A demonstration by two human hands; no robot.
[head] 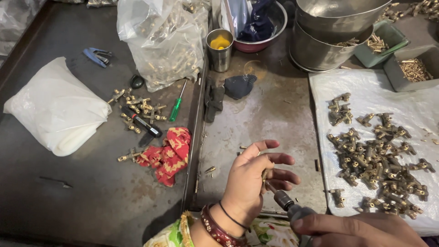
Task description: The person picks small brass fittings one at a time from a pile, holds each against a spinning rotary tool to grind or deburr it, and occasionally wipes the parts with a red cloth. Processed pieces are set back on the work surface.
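Left hand: the left hand (249, 180) is raised over the metal table (270, 119), fingers loosely spread and curled, pinching a small brass fitting (264, 174) between thumb and fingers.
Right hand: the right hand (361, 231) enters at the lower right edge, closed around the dark handle of a driver tool (286, 203).
Tool tip: the tool's thin shaft points up and left, its end meeting the brass fitting held in the left hand.
Wrist: red bangles (217, 228) and a thin black band sit on the left wrist.
Brass heap: a pile of brass valve parts (377, 160) lies on a white plastic sheet (411, 114), to the right of both hands.
Far side: steel bowls (320, 50) and a steel cup (220, 50) with yellow contents stand beyond the hands.
Left tabletop: a red patterned cloth (167, 153), a green screwdriver (176, 107), a black marker (141, 122), scattered brass pieces (137, 107), a folded white bag (57, 107) and a clear bag of parts (164, 39) lie well apart from the hands.
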